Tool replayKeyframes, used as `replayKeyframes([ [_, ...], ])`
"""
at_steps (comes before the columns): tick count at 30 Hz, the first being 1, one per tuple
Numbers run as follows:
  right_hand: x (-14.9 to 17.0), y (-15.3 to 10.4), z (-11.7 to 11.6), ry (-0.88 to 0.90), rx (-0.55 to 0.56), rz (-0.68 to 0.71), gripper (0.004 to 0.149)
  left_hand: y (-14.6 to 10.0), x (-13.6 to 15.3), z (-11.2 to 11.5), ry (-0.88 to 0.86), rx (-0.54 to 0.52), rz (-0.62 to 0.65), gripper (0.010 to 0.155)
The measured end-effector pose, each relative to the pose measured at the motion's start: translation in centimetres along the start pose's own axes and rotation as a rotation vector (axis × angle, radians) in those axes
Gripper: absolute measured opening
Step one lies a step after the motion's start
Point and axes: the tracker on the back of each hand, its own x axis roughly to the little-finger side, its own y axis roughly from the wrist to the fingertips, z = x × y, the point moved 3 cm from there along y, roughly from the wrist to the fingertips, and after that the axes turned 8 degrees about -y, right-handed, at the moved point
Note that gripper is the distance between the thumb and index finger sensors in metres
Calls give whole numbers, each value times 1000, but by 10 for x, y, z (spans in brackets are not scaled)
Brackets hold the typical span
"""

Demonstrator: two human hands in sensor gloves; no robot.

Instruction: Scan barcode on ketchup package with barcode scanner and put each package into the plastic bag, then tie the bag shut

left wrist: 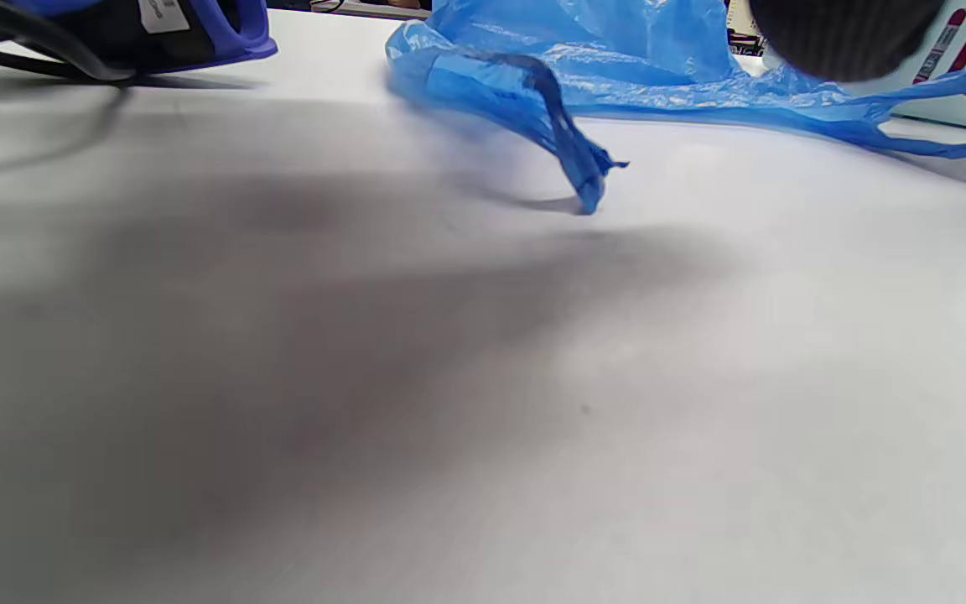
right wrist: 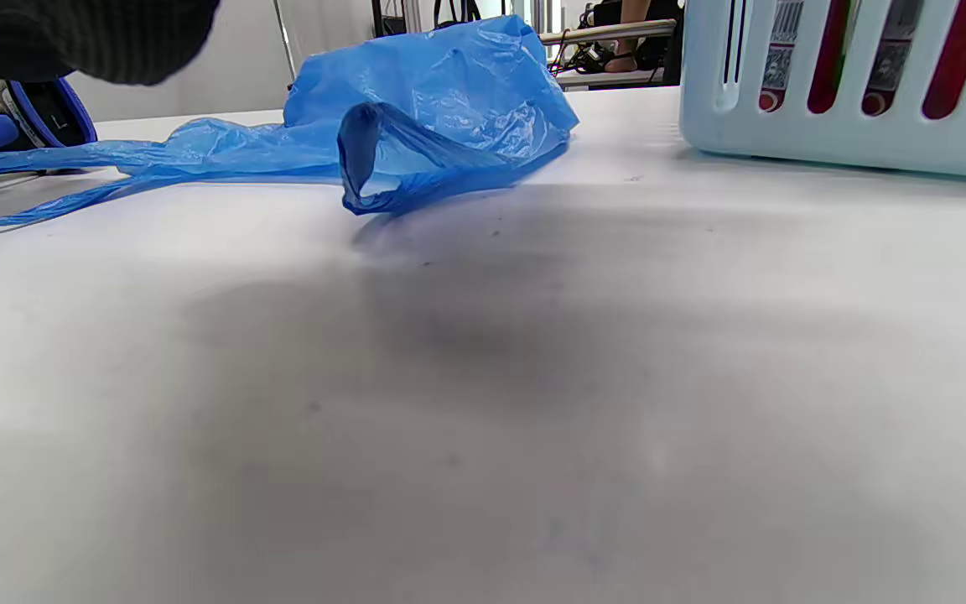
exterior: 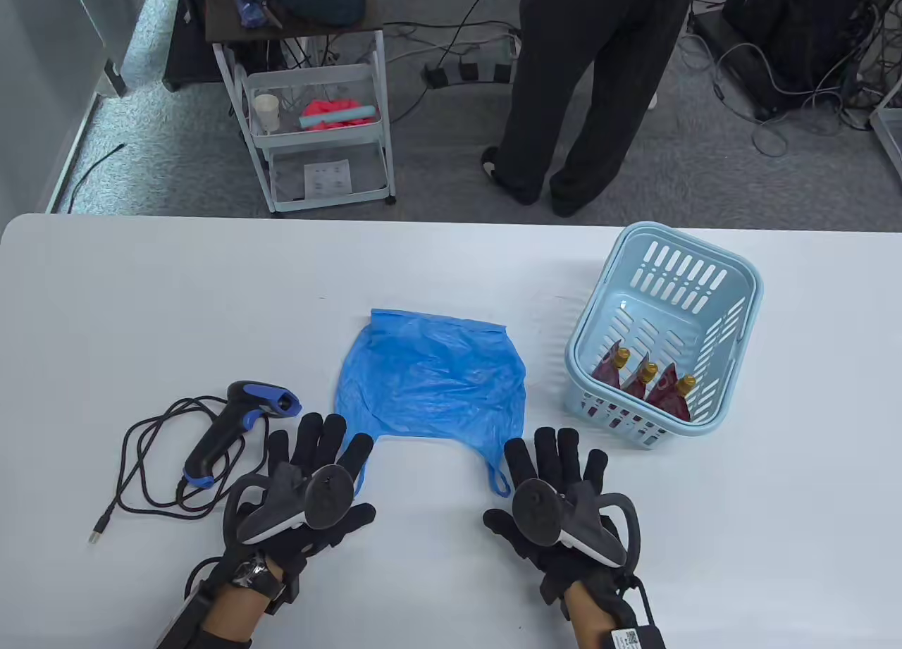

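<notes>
Left hand (exterior: pixel 310 490) and right hand (exterior: pixel 560 497), fingers spread and holding nothing, near the counter's (exterior: pixel 141 311) front edge, flank the flat plastic bag (exterior: pixel 433 381); barcode scanner (exterior: pixel 236 430) left, basket (exterior: pixel 662 332) of ketchup packages (exterior: pixel 648 388) right.

I'm seeing bright, even overhead light in the table view, sharp across the white table (exterior: pixel 141 311), with hardly any shadow showing under either hand. Both wrist views are looking softer: broad grey shadows are spreading over the tabletop, and the near surface is blurring out. The blue bag (left wrist: pixel 584 59) is catching small glints. A dark fingertip (right wrist: pixel 72 38) is sitting out of focus at the top.
</notes>
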Motion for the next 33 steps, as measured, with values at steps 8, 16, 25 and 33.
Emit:
replayKeyframes([
  [8,1,1,-1,4,-5,-1,92,0,0,1,6,1,-1,91],
  [16,2,1,-1,10,-6,-3,92,1,-1,1,8,5,-4,90],
  [25,4,2,-1,15,-16,-7,92,1,-1,2,11,11,-10,90],
  [33,4,3,-1,18,-15,0,91,2,0,2,14,19,-17,90],
])
